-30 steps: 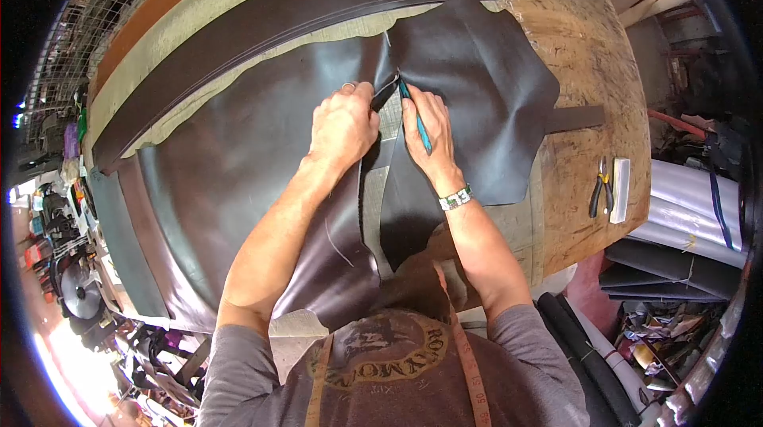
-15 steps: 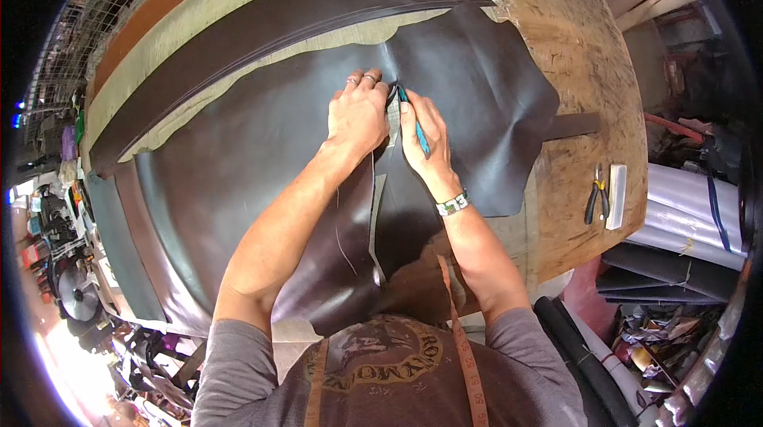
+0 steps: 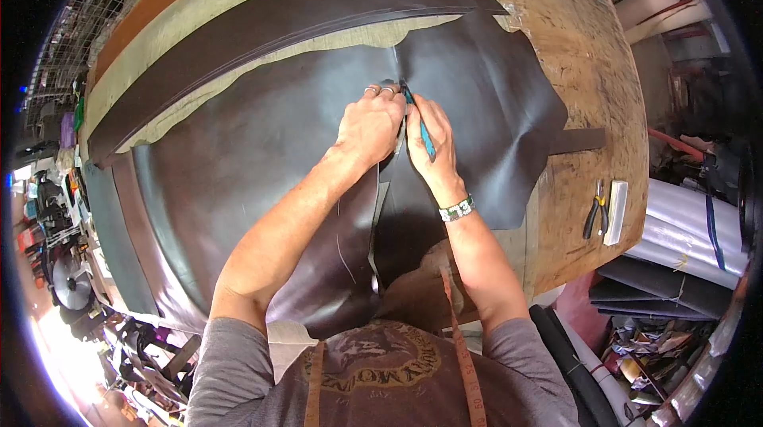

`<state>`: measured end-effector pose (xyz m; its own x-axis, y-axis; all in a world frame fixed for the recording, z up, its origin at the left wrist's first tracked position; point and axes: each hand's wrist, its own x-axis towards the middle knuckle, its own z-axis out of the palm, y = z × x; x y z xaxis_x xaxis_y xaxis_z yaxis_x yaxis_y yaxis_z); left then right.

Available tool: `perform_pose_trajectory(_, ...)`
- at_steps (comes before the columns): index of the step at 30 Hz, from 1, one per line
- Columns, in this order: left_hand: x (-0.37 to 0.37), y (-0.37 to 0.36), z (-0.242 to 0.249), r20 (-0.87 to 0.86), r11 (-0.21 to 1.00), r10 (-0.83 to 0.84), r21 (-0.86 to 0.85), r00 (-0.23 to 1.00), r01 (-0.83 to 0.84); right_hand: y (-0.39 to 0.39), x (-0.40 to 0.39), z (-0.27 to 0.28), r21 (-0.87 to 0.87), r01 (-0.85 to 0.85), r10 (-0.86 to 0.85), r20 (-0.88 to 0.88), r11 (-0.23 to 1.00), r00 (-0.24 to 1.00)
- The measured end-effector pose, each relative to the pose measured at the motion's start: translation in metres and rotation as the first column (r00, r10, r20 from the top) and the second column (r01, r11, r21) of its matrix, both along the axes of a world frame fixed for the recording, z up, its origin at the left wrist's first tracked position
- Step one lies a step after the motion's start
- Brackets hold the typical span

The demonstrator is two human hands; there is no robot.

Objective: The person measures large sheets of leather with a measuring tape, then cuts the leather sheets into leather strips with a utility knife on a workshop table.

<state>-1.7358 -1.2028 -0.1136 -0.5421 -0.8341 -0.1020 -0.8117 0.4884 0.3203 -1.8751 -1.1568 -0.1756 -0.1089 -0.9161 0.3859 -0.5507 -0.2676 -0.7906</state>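
A large dark brown leather hide (image 3: 262, 149) lies over the table, split by a long cut (image 3: 383, 188) that runs from its near edge up to my hands. My right hand (image 3: 439, 121) is closed around a blue-handled cutter knife (image 3: 427, 141), its tip pointing away from me at the upper end of the cut. Just left of the blade, my left hand (image 3: 369, 129) has its fingers bent over the hide's cut edge and grips the leather. Its fingertips are partly hidden, and the blade's contact with the leather is hard to make out.
Along the far side lies a long dark leather strip (image 3: 262, 37). Black-and-yellow pliers (image 3: 594, 216) and a pale narrow block (image 3: 614, 212) rest on the wooden table (image 3: 568, 53) at right. Rolled materials (image 3: 687, 228) are stacked beyond the table edge. A measuring tape (image 3: 469, 379) hangs from my neck.
The knife and my right hand have advanced slightly away from me along the leather. My left hand has come closer to the blade. The whole view has shifted a little.
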Motion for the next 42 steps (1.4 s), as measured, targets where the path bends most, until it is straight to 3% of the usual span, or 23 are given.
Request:
perform_pose_trajectory(5,0.007,-0.008,0.015,-0.082,0.997,0.024,0.082,0.996,-0.017,-0.016,-0.004,0.002,-0.031,-0.023,0.021,-0.071,0.999,0.997)
perform_pose_trajectory(13,0.023,-0.009,0.026,-0.252,0.997,0.059,0.067,0.966,-0.043,-0.043,-0.007,0.001,-0.058,-0.001,-0.009,-0.166,0.998,0.986)
perform_pose_trajectory(19,0.027,-0.005,0.037,-0.352,0.995,0.094,0.046,0.931,-0.084,-0.052,-0.004,0.006,0.006,0.024,-0.023,-0.146,1.0,0.989)
perform_pose_trajectory(22,0.03,0.002,0.053,-0.4,0.995,0.098,0.006,0.911,-0.104,-0.06,0.0,0.001,-0.02,0.061,-0.063,-0.163,0.998,0.985)
perform_pose_trajectory(24,0.035,0.013,0.076,-0.443,0.994,0.107,0.016,0.89,-0.111,-0.074,0.002,-0.007,-0.079,0.092,-0.098,-0.082,0.993,0.992)
perform_pose_trajectory(25,0.037,0.015,0.076,-0.455,0.982,0.123,-0.07,0.882,-0.173,-0.079,0.003,-0.008,-0.11,0.106,-0.111,-0.043,0.988,0.993)
perform_pose_trajectory(26,0.043,0.016,0.083,-0.371,0.961,0.235,-0.047,0.898,-0.271,-0.081,0.0,-0.008,-0.012,0.151,-0.147,0.169,0.988,0.975)
perform_pose_trajectory(28,0.065,0.013,0.077,-0.281,0.891,0.397,-0.11,0.874,-0.44,-0.074,-0.013,0.016,0.206,0.155,-0.244,0.542,0.966,0.804)
perform_pose_trajectory(29,0.07,0.017,0.074,-0.237,0.843,0.439,-0.226,0.867,-0.488,-0.065,-0.026,0.033,0.13,0.223,-0.258,0.491,0.966,0.832)
perform_pose_trajectory(30,0.067,0.023,0.07,-0.197,0.864,0.35,-0.309,0.916,-0.397,-0.052,-0.044,0.05,0.051,0.289,-0.281,0.439,0.956,0.853)
perform_pose_trajectory(32,0.049,0.044,0.058,-0.096,0.869,0.171,-0.455,0.981,-0.196,-0.025,-0.078,0.073,-0.026,0.383,-0.302,0.568,0.923,0.766)
perform_pose_trajectory(34,0.023,0.077,0.031,0.088,0.973,-0.125,-0.185,0.988,0.139,0.014,-0.107,0.099,0.02,0.475,-0.367,0.665,0.88,0.65)
perform_pose_trajectory(36,-0.003,0.114,-0.013,0.084,0.991,0.022,-0.133,0.996,-0.011,0.063,-0.15,0.104,-0.018,0.469,-0.345,0.654,0.883,0.674)
perform_pose_trajectory(39,-0.041,0.121,-0.005,0.173,0.963,0.268,-0.029,0.948,-0.267,0.138,-0.189,0.114,0.05,0.546,-0.458,0.611,0.836,0.645)
perform_pose_trajectory(42,-0.061,0.109,-0.008,0.138,0.908,0.392,0.099,0.909,-0.407,0.212,-0.21,0.12,0.087,0.57,-0.51,0.573,0.817,0.642)
